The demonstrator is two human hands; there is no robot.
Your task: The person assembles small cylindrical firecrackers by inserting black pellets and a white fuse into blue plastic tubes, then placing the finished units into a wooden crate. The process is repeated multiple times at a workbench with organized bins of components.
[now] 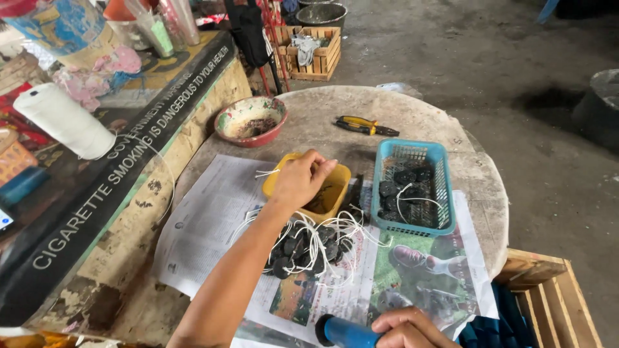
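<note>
The left hand reaches into a yellow tub, fingers pinched, perhaps on white string. The right hand holds a blue tool above newspaper beside black lumps and a blue basket on the bench.

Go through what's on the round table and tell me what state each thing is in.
Left hand: reaching into the yellow tub.
Right hand: gripping a blue handle.
Blue basket: partly filled with dark pieces.
Pliers: lying untouched.
Red bowl: nearly empty.

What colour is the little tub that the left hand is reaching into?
The tub under the left hand is yellow, seen in the head view.
</note>
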